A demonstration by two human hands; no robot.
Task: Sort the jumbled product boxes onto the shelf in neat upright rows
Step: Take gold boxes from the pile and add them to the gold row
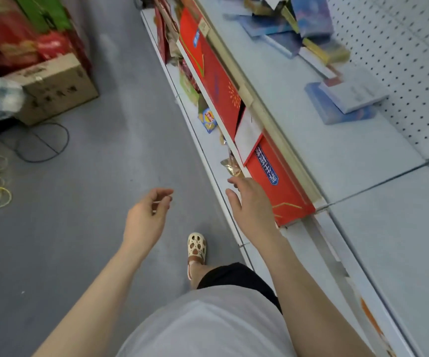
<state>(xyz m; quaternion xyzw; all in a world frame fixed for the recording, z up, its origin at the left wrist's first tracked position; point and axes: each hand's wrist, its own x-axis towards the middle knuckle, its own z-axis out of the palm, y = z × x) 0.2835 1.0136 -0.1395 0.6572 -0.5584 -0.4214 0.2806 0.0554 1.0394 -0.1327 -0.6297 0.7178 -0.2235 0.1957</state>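
A: Head view: both hands empty. The left hand (pixel 148 215) hangs over the floor with fingers loosely curled; the right hand (pixel 253 202) has fingers apart, just beside the near red box (pixel 280 186).

B: And the boxes to sort?

A: Blue boxes (pixel 342 101) lie flat and jumbled on the upper shelf (pixel 350 161); the red ones stand in a row below its lip.

B: Risk?

A: I'd say reaching low could nudge the red row, which already has a gap, and tip one. The picture is blurred, so grip distance is hard to judge.

Shelf (pixel 337 155) front bare; boxes (pixel 308 24) clutter back
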